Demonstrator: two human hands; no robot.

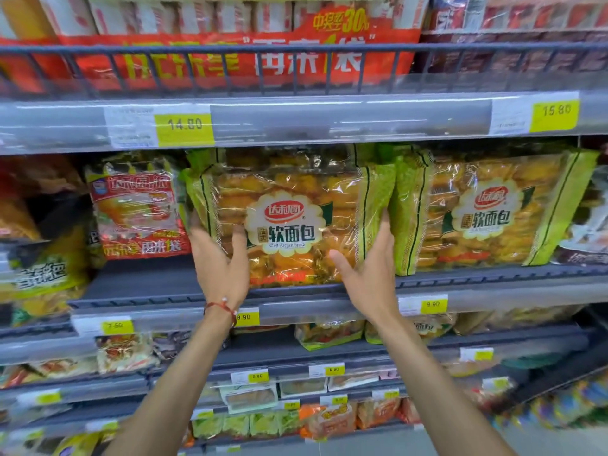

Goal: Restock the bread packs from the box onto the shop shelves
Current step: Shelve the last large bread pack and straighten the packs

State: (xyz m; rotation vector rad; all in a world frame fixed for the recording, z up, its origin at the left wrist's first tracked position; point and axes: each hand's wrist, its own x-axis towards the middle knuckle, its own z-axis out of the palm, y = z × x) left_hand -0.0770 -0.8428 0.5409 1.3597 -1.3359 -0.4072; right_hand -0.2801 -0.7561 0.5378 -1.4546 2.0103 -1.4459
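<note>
A green and clear bread pack (289, 212) labelled "Soft French bread" stands upright on the grey middle shelf (138, 284). My left hand (220, 261) presses its lower left side, thumb on the front. My right hand (368, 268) clasps its lower right edge, fingers along the side. A second identical bread pack (487, 209) stands right beside it on the same shelf. The box is out of view.
A red snack pack (138, 212) stands to the left with bare shelf in front of it. Above, a wire rail (296, 47) holds a large red pack (230, 54). Price strips (184, 128) line the shelf edges. Lower shelves hold several small packs (329, 330).
</note>
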